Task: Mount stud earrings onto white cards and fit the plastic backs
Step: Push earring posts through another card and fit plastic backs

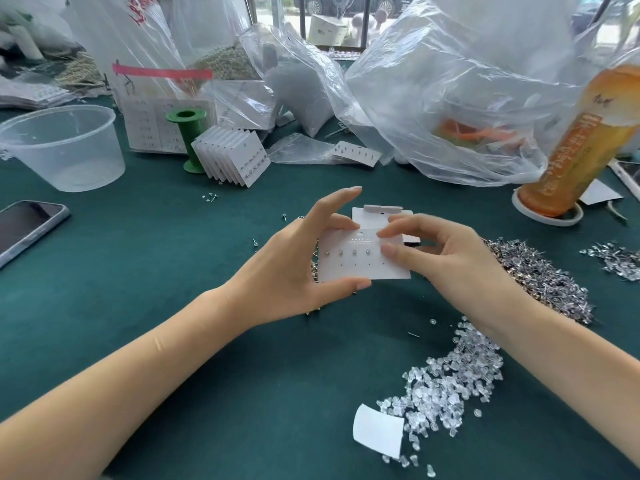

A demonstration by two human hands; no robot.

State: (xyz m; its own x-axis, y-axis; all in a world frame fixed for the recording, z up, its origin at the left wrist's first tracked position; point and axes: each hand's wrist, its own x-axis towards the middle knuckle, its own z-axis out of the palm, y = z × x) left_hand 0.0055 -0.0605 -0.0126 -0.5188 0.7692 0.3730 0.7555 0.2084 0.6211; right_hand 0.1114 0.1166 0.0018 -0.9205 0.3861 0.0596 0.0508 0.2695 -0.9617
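Observation:
My left hand (298, 261) holds a white earring card (360, 266) by its left edge, thumb under the bottom edge. Several stud earrings sit in the card's top row; the holes below them are bare. My right hand (440, 258) rests on the card's right side, thumb and forefinger pinched at the top row; I cannot tell whether a stud is between them. More blank cards (377, 213) lie just behind. A heap of loose metal studs (540, 275) lies to the right, and clear plastic backs (453, 386) are spread at the near right.
A phone (24, 226) lies at the left edge, and a clear plastic tub (65, 147) stands behind it. Finished cards (235, 157) lean on a green spool (187, 133). Plastic bags (450, 88) fill the back. An orange bottle (585, 143) stands right. A curled white paper (377, 429) lies nearby.

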